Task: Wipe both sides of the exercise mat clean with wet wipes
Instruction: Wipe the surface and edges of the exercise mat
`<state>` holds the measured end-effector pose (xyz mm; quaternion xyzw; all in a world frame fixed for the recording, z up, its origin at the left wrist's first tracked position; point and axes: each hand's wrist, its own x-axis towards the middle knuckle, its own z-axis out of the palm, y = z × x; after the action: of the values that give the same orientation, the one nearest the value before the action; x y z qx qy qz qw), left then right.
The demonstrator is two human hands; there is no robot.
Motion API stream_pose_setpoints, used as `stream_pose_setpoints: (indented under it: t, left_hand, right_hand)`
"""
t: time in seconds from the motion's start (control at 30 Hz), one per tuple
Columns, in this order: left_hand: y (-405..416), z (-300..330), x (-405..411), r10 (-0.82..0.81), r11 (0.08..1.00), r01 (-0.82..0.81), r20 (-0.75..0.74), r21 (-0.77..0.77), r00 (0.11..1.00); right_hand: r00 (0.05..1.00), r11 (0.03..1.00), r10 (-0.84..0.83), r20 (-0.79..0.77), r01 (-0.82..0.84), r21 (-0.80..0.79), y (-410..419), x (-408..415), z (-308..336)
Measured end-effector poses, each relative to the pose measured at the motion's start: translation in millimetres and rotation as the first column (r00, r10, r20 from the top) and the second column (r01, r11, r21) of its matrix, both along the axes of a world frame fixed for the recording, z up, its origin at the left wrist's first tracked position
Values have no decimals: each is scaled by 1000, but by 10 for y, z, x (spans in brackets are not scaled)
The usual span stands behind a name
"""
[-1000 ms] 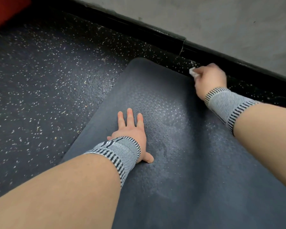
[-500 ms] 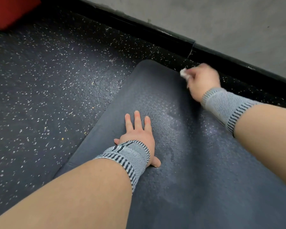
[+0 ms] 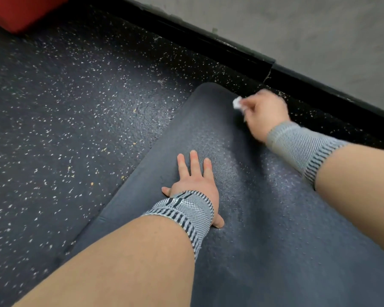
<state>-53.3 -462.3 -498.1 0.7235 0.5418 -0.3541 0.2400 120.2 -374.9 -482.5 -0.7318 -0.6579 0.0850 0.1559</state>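
A dark grey-blue exercise mat (image 3: 264, 229) lies flat on the speckled floor, its rounded far end toward the wall. My left hand (image 3: 194, 180) presses flat on the mat's middle, fingers straight and spread. My right hand (image 3: 265, 111) is at the mat's far end and grips a small crumpled white wet wipe (image 3: 237, 103), of which only a corner shows beyond the fingers. That hand is motion-blurred. Both wrists wear grey striped knit bands. A sheen on the textured mat surface runs between the two hands.
Black speckled rubber floor (image 3: 75, 120) surrounds the mat on the left. A black baseboard (image 3: 220, 44) and grey wall (image 3: 297, 25) run diagonally just beyond the mat's far end. A red object (image 3: 20, 9) sits at the top left corner.
My right hand with the wipe has slid leftward along the mat's far end. My left hand has stayed pressed in place; the view has shifted slightly.
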Motion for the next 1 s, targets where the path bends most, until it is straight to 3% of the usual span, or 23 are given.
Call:
stream_pose_setpoints:
  t: [0.07, 0.17, 0.23, 0.33, 0.4, 0.43, 0.5, 0.57, 0.63, 0.7, 0.77, 0.87, 0.93, 1.0]
  left_hand:
    - [4, -19, -4, 5, 1000, -5, 0, -6, 1000]
    - [6, -53, 0, 15, 1000, -15, 0, -8, 1000]
    - [14, -68, 3, 21, 1000, -21, 1, -6, 1000]
    - [18, -83, 9, 35, 999, -35, 8, -11, 999]
    - [16, -94, 12, 35, 999, -35, 11, -9, 999]
    - [14, -96, 11, 32, 999, -32, 11, -7, 999]
    - [17, -99, 13, 31, 999, -31, 13, -8, 999]
    - [25, -102, 17, 36, 999, -36, 15, -20, 999]
    - [28, -105, 19, 43, 999, -43, 15, -30, 999]
    - [29, -113, 10, 53, 998, -53, 24, -24, 998]
    - [17, -125, 6, 65, 998, -64, 38, -13, 997]
    - [7, -138, 16, 70, 998, -70, 40, -4, 997]
    - [4, -152, 26, 64, 998, -64, 39, 11, 997]
    - [5, -173, 30, 61, 998, -61, 43, 18, 997]
  right_hand:
    - [977, 977, -213, 2, 213, -8, 232, 15, -67]
    - [963, 959, -259, 70, 266, -100, 130, -224, -244]
    - [988, 987, -135, 68, 140, -77, -83, -405, -284]
    - [980, 967, 198, -24, -199, -157, -347, -472, -202]
    - [961, 947, 268, -62, -275, -166, -284, -384, -84]
    - [972, 967, 223, -71, -230, -110, -177, -333, -54]
    - [998, 1000, -11, -61, 10, -17, 135, -221, -27]
    - [971, 971, -236, -50, 234, -38, 372, -142, -72]
    - [951, 947, -307, -26, 303, -105, 385, -239, -182]
    - [978, 973, -207, 16, 207, -97, 231, -486, -271]
    - [1000, 995, 1, 23, 1, -100, 13, -703, -287]
    - [959, 946, 282, -30, -283, -160, -127, -724, -152]
    - [968, 964, 249, -33, -251, -93, 36, -622, -63]
    - [1000, 1000, -4, -26, 4, -17, 339, -483, -4]
